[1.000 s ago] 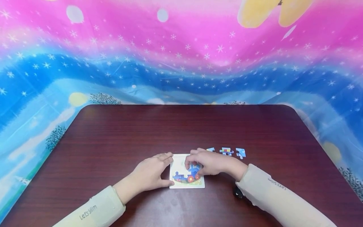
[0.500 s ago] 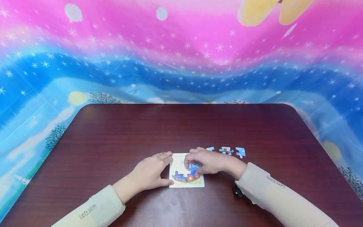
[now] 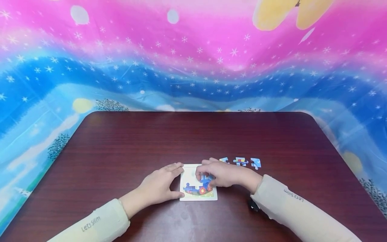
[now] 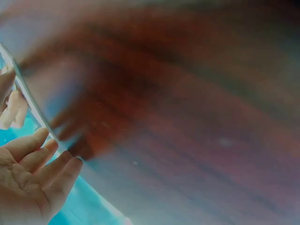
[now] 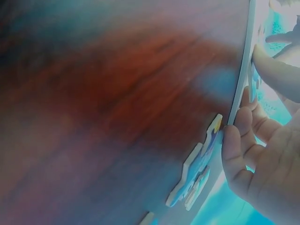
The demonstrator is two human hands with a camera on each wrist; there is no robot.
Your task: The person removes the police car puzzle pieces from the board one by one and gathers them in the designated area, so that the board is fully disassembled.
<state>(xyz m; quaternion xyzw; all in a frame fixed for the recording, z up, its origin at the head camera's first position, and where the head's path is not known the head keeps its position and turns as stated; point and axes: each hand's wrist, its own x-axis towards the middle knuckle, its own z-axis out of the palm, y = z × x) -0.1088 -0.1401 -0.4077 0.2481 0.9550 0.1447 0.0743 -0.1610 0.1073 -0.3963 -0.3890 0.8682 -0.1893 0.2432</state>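
Puzzle lies btwn your hands: tray just R of your L hand, its R part under your R hand. L fingers lie fairly straight at tray's far-L corner, thumb apart at near-L corner. R fingers & thumb are bent, pinching blue piece over tray's R side; fingertips partly hidden, so can't tell if it's fully seated.

Tray's white-rimmed, approx square, so no clear long axis; edges run parallel to table far edge. Pic is a blue train w/ red wheels on green & yellow ground, running L to R, wheels toward you; can't tell which end is front. Pale base shows btwn your L fingers & R fingertips.

Three loose pcs lie flat in a row past your R hand: pale-blue one just beyond knuckles, partly hidden; multicolored one beyond wrist, long axis side to side; blue-white one farthest R, knob toward you.
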